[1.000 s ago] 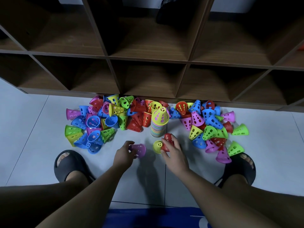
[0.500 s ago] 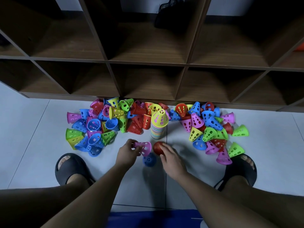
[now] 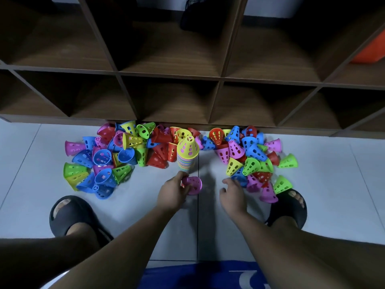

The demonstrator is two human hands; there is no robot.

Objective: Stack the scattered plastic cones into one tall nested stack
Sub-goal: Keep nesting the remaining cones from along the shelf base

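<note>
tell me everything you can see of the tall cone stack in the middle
The cone stack stands upright on the pale tiled floor between two loose cone piles. Its top cone is yellow plastic with holes showing pink beneath; below, thin multicoloured rims band tightly. The left hand lies by its base; contact is unclear.

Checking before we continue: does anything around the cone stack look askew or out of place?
Nothing damaged. The stack stands by the left hand, which holds a purple cone; its yellow top cone looks slightly tilted. Loose cones lie tipped in piles either side.
</note>
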